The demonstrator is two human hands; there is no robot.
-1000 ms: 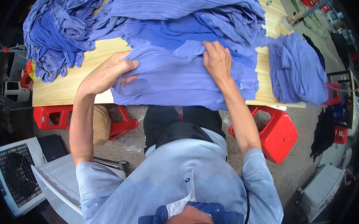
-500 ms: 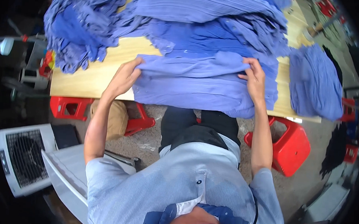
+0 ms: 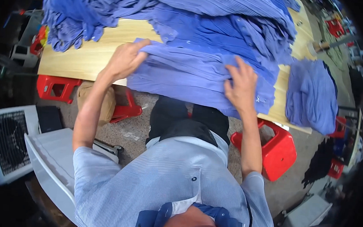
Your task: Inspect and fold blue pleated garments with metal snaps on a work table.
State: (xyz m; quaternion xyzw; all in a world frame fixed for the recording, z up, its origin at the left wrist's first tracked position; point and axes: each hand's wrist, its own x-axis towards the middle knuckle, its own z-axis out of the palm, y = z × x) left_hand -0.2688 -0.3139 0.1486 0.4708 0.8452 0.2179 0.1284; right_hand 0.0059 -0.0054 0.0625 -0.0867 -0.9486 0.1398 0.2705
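Observation:
A periwinkle-blue garment (image 3: 179,78) lies folded in a wide band along the near edge of the wooden table (image 3: 68,63), overhanging slightly. My left hand (image 3: 126,60) is closed at the band's upper left corner, thumb and fingers pinching the cloth. Toward the right end, my right hand (image 3: 242,82) rests over the folded layers, its fingers apart and slightly bent, no cloth visibly gripped. Just beyond the band, more blue fabric (image 3: 207,32) with small pale buttons or snaps spreads across the table and appears to touch it.
A pleated blue heap (image 3: 213,2) covers the table's far side. Crumpled garments (image 3: 77,15) lie at left, a folded bundle (image 3: 311,96) at the right edge. Red stools (image 3: 279,153), a tan sack (image 3: 97,102) and an air cooler (image 3: 11,140) stand around the table.
My right hand has let go of the fold's upper right edge and moved inward and down onto the cloth. The raised fold has flattened. The whole view has shifted and turned slightly.

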